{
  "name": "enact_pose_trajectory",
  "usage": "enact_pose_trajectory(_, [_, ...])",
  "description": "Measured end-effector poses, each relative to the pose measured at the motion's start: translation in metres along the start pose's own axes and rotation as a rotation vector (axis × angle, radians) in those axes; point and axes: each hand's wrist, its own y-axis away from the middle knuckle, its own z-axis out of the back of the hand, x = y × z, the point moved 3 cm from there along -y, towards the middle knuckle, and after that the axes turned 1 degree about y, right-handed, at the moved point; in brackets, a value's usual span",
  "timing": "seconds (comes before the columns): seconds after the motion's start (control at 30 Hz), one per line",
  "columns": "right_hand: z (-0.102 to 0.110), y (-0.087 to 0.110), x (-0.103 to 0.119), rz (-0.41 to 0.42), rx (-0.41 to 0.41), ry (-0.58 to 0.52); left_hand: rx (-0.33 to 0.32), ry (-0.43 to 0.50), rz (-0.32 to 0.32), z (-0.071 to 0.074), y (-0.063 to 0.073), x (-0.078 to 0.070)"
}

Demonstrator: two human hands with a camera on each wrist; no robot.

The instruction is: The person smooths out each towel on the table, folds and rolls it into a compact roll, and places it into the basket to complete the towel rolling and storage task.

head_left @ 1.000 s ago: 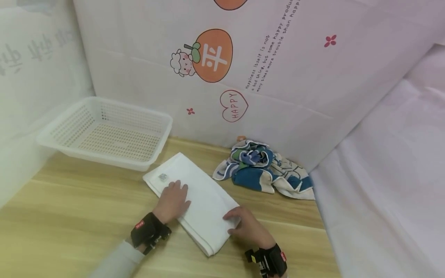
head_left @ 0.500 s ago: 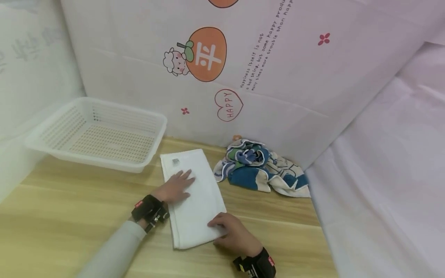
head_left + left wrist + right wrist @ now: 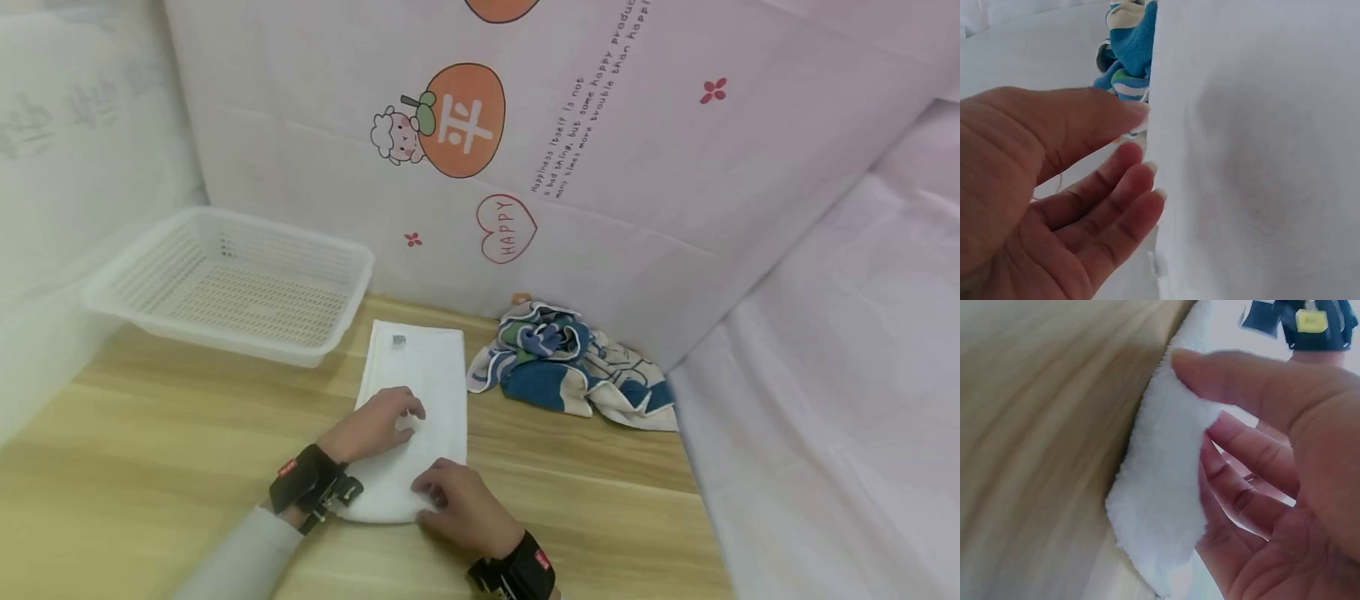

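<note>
A folded white towel (image 3: 435, 375) lies lengthwise on the wooden table, its small printed label (image 3: 399, 340) at the far end. My left hand (image 3: 378, 425) is over the towel's middle, fingers loosely bent with nothing between them. In the left wrist view, a gap separates its thumb from the fingers beside the white cloth (image 3: 1260, 156). My right hand (image 3: 468, 508) holds the near right corner. The right wrist view has the thumb at the towel's thick folded edge (image 3: 1160, 462) and the fingers against its other side.
A white perforated plastic basket (image 3: 330, 333) stands at the back left. Crumpled patterned cloths (image 3: 543, 379) in blue, green and beige lie at the back right against the printed white curtain (image 3: 615, 250). White sheets hang on both sides.
The towel has turned from slanting to nearly straight, its far end swinging right and its near end left. My right hand moved left with its corner. My left hand's fingers have lifted and bent.
</note>
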Motion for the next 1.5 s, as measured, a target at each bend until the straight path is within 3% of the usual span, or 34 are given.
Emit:
enact_pose_trajectory(0.27, [0.008,-0.002,0.003,-0.038,0.005,0.158,0.103,0.065,0.002,-0.001,0.029,-0.018])
enact_pose_trajectory(0.43, [0.008,-0.002,0.013,0.037,-0.027,0.316,0.138,0.101,-0.002,-0.006,0.038,-0.022])
enact_pose_trajectory(0.53, [0.008,-0.007,0.016,0.074,-0.049,0.354,0.149,0.115,0.011,-0.007,0.040,-0.024])
enact_pose_trajectory(0.73, [0.015,-0.021,0.010,0.029,-0.026,0.233,0.161,0.149,0.029,-0.009,0.048,-0.025])
enact_pose_trajectory(0.87, [0.016,-0.026,0.002,0.005,0.024,0.142,0.136,0.188,-0.009,-0.011,0.053,-0.024])
enact_pose_trajectory(1.0, [0.017,-0.028,-0.001,-0.026,0.074,0.074,0.073,0.108,-0.027,-0.014,0.054,-0.021])
enact_pose_trajectory(1.07, [0.019,-0.026,0.001,-0.039,0.068,0.078,0.055,0.066,-0.002,-0.014,0.054,-0.019])
enact_pose_trajectory(1.2, [0.027,-0.020,0.015,-0.004,-0.032,0.206,0.053,0.050,0.096,-0.013,0.053,-0.015])
enact_pose_trajectory(1.3, [0.028,-0.013,0.030,0.056,-0.054,0.342,0.056,0.089,0.166,-0.011,0.052,-0.012])
enact_pose_trajectory(1.4, [0.021,-0.010,0.040,0.077,-0.009,0.435,0.052,0.101,0.174,-0.008,0.051,-0.011])
enact_pose_trajectory(1.5, [0.011,-0.010,0.043,0.060,-0.008,0.531,0.025,0.072,0.139,-0.005,0.049,-0.011])
